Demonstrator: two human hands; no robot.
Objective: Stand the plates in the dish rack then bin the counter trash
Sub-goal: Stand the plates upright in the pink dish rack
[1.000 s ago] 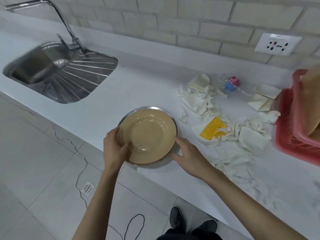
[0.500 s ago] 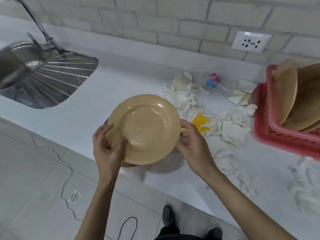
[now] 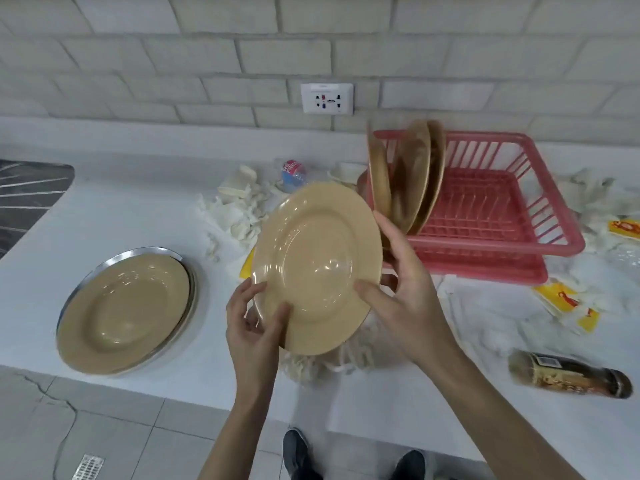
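White bench [image 3: 138, 209] spans your view above the tiled floor and carries everything the task concerns. Nearest you, your left hand [image 3: 252, 327] pinches the lower-left rim of the tan plate [image 3: 315, 268], thumb on the face and fingers beneath. Your right hand [image 3: 401, 299] grips the right rim the same way. The plate is held tilted, face toward you, clear of the bench; this two-point grip should let you turn it edge-on for a slot. At left, a second plate [image 3: 124, 310] lies flat in a steel dish [image 3: 83, 282], awaiting transfer. At right, a brown bottle [image 3: 568, 374] lies on its side. Farther out, torn paper [image 3: 235, 209] and yellow wrappers [image 3: 561, 303] litter the bench; bin these after the plates. Beyond, the pink dish rack [image 3: 568, 223] holds racked plates [image 3: 415, 174] upright at its left end, so free slots probably lie to their right.
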